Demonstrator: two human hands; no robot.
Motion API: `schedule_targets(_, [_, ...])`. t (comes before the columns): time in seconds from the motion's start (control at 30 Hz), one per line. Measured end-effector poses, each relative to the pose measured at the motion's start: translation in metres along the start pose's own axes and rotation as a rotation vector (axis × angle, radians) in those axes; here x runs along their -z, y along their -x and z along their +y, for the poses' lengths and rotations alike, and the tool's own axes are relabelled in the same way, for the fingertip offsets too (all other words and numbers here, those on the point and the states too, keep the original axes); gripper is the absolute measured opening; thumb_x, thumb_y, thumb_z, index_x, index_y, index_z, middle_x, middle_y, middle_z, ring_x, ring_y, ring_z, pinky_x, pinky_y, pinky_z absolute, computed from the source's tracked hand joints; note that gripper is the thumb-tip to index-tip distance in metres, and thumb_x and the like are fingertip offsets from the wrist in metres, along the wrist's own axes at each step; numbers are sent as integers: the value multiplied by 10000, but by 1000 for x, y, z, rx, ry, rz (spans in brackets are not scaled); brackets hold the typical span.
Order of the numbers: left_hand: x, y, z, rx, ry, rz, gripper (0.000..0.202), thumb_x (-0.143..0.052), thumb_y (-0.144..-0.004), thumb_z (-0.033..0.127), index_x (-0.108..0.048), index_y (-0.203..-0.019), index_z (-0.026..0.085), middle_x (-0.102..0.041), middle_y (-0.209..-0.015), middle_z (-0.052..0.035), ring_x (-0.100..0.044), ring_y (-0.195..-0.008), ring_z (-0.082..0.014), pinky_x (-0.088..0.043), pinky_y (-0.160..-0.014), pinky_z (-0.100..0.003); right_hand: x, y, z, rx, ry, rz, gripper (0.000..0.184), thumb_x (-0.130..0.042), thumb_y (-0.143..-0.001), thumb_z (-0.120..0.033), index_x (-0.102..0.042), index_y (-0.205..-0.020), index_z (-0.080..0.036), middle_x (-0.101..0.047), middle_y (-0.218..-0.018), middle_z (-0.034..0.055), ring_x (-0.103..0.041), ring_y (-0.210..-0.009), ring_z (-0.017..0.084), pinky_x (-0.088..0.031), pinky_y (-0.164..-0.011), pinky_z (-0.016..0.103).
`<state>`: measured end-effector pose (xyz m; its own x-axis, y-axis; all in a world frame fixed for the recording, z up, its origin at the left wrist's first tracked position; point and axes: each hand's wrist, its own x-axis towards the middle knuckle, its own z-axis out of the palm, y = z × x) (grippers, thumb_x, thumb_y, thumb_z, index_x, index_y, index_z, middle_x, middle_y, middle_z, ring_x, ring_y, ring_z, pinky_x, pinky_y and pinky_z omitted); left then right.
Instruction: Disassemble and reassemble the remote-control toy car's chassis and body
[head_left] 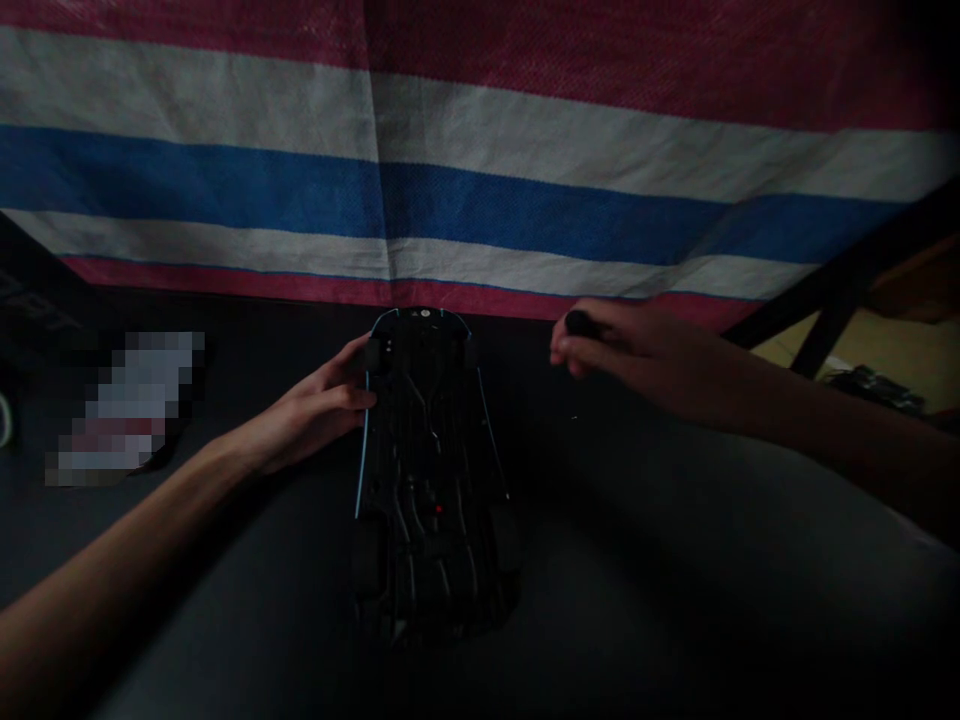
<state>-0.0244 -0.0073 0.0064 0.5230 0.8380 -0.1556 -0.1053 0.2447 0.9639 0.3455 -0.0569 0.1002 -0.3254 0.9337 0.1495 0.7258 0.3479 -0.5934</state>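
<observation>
A black toy car (pixel 431 480) with thin blue edge lines lies upside down on a dark surface, its underside facing up. My left hand (pixel 315 415) grips its left side near the far wheel, fingers curled against the body. My right hand (pixel 630 355) hovers to the right of the car, closed around a small dark round-ended object (pixel 581 323) that I cannot identify in the dim light.
A striped red, white and blue woven sheet (pixel 480 180) hangs behind the surface. A blurred pale patch (pixel 127 405) lies at the left. A dark table frame (pixel 832 290) and yellowish floor show at the right.
</observation>
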Motion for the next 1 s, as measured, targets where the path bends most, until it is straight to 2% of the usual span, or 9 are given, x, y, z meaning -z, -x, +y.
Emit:
schedule_targets(0.1, [0,1,1,6,8,-5,834,-847,-842,307,-572,-1627,381,-675,-1563,-57,-642,-1428,-357,-568,-1159,-485,0,8,26,-8,127,-121,325,-591,-1077,-500,-741,-1010,-220,-791,-890,48,-720,-782,209,-488,-744,334])
schedule_targets(0.23, [0,0,1,20,35,-8,858,-851,-846,290,-547,-1645,362,-653,-1597,-67,-638,-1428,-351,-559,-1171,-483,-2,20,52,-10,189,-266,287,-646,-1031,-472,-798,-1021,-229,-807,-848,26,-706,-701,180,-471,-705,311])
schedule_targets(0.33, [2,-1,0,18,39,-16,852,-832,-863,276,-531,-1656,358,-665,-1575,-76,-661,-1390,-343,-565,-1155,-489,-1,25,64,19,229,-283,241,-686,-988,-425,-827,-1030,-234,-823,-850,28,-719,-689,178,-479,-694,304])
schedule_targets(0.47, [2,-3,0,2,42,-26,860,-827,-859,273,-530,-1662,350,-695,-1516,-80,-690,-1311,-320,-587,-1075,-451,-3,28,73,59,284,-264,193,-687,-997,-358,-841,-1028,-246,-864,-992,56,-800,-854,216,-532,-806,328])
schedule_targets(0.6, [1,-3,2,-14,36,-62,854,-820,-859,270,-540,-1663,339,-717,-1472,-84,-707,-1253,-303,-593,-1045,-441,-11,32,82,81,381,-248,168,-698,-1023,-334,-849,-1042,-261,-864,-1013,60,-809,-911,244,-545,-852,364])
schedule_targets(0.77, [2,-4,2,-20,44,-52,817,-836,-849,273,-583,-1622,343,-710,-1481,-77,-691,-1284,-303,-586,-1050,-428,-17,35,84,134,407,-241,156,-684,-1019,-252,-832,-1069,-246,-840,-1021,78,-795,-938,250,-554,-847,364])
schedule_targets(0.9, [0,-3,1,-11,54,-63,814,-845,-854,276,-576,-1620,338,-669,-1551,-80,-663,-1340,-316,-562,-1108,-457,-23,35,73,115,460,-235,134,-655,-994,-191,-780,-1043,-205,-805,-994,92,-779,-912,251,-550,-825,357])
schedule_targets(1.0, [-4,-1,0,6,83,-65,852,-841,-864,247,-533,-1652,343,-657,-1562,-77,-640,-1379,-304,-520,-1180,-472,-24,29,60,98,452,-203,93,-642,-991,-202,-720,-1041,-207,-790,-977,86,-776,-904,256,-537,-833,365])
